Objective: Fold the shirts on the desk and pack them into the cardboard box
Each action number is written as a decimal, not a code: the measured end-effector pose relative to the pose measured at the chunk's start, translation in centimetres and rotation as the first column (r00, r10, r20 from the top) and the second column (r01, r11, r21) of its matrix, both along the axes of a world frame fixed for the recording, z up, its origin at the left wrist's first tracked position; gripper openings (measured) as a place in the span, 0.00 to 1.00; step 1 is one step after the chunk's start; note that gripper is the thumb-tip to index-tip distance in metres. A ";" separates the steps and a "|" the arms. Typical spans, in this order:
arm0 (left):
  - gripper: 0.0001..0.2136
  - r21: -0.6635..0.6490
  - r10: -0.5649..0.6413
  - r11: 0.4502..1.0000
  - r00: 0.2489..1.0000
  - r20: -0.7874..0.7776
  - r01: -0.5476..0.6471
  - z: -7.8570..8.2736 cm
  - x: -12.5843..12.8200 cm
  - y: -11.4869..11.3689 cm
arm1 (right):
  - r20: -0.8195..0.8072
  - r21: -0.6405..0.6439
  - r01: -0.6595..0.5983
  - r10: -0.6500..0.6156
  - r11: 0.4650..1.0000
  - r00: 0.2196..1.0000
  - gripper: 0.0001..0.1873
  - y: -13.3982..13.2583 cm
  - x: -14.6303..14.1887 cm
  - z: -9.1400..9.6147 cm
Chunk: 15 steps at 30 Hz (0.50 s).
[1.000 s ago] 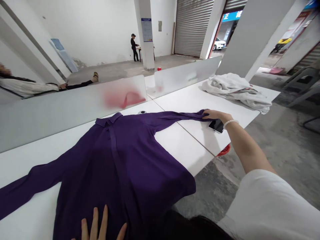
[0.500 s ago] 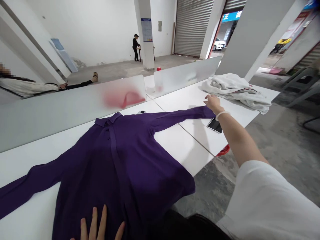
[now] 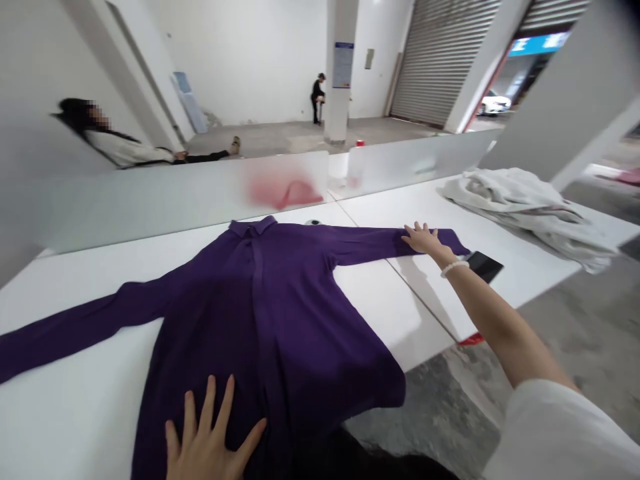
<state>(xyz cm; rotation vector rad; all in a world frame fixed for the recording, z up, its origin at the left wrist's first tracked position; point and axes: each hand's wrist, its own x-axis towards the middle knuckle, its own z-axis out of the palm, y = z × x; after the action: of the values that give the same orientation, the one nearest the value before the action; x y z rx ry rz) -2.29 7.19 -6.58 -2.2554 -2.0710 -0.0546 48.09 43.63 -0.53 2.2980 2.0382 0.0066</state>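
Since the earlier frame, your right hand [image 3: 424,241] has come back from above the cuff [image 3: 456,243] onto the sleeve [image 3: 367,244], and the view has swung so that more of the seated person [image 3: 130,148] shows at left. Purple shirt [image 3: 305,307]: spread front up on the white worktop [image 3: 360,293], collar [image 3: 253,227] away from you, lower right corner past the near edge, far left sleeve running out of view. Your left hand [image 3: 210,437] lies flat on the lower front, fingers spread wide, gripping nothing. Right fingers likewise fanned over the sleeve, palm down, with a pale bracelet [image 3: 455,268] on that wrist. Dark phone [image 3: 484,267] just beside the cuff. Small round black-and-white object [image 3: 313,223] by the shoulder; identity unclear. Heap of white cloth [image 3: 520,200] farther right, apart from the shirt. Frosted panel [image 3: 200,193] behind the collar, blurred red shape [image 3: 273,193] showing through. Beyond: a person in dark clothes [image 3: 317,97] standing beside a pillar [image 3: 340,113], and a roller shutter [image 3: 447,60] to its right.
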 end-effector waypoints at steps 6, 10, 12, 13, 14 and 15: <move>0.34 0.250 0.155 0.954 0.986 0.062 -0.166 0.3 2.9 0.4 | -0.025 0.195 -0.638 0.654 0.745 0.756 0.29 -0.5 -19.2 2.0; 0.34 0.261 0.104 0.958 0.992 0.076 -0.120 -0.1 3.8 0.6 | -0.137 0.215 -0.801 0.830 0.558 0.541 0.29 -1.9 -33.1 2.3; 0.34 0.235 0.111 0.963 0.990 0.090 -0.129 -0.3 4.3 0.6 | -0.200 0.165 -0.810 0.823 0.563 0.532 0.29 -2.0 -38.7 1.3; 0.35 0.214 0.119 0.967 0.988 0.099 -0.138 -0.3 4.7 0.5 | -0.227 0.138 -0.794 0.800 0.592 0.556 0.30 -1.9 -40.9 0.5; 0.35 0.189 0.126 0.971 0.986 0.110 -0.145 -0.1 5.0 0.4 | -0.248 0.108 -0.769 0.766 0.631 0.593 0.31 -1.8 -42.6 -0.3; 0.35 0.159 0.132 0.976 0.983 0.124 -0.151 0.2 5.2 0.4 | -0.261 0.081 -0.738 0.728 0.670 0.633 0.32 -1.7 -44.0 -1.2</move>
<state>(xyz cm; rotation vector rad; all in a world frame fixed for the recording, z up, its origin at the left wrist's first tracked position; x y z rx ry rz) 2.95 7.57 -6.38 -2.0457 -2.1849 -0.3421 4.12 41.91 -1.74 1.3166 2.9401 -0.3153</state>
